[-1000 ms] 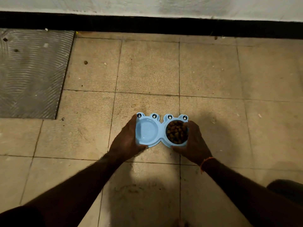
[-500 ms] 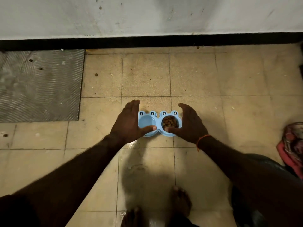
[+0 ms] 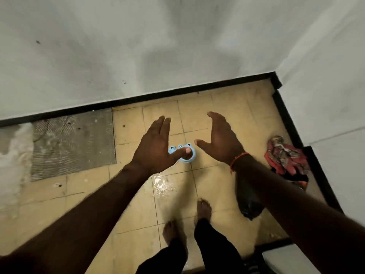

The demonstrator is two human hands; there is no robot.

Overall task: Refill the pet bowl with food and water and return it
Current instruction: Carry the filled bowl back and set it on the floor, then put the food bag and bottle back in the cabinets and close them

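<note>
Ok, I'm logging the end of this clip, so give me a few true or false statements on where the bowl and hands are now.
1. The pet bowl sits on the tiled floor. True.
2. The left hand grips the bowl. False: its fingers are straight and hold nothing.
3. The right hand is open and empty. True.
4. A red cloth lies left of the bowl. False: it lies to the right, near the wall.
5. A wet patch shows on the floor. True.
</note>
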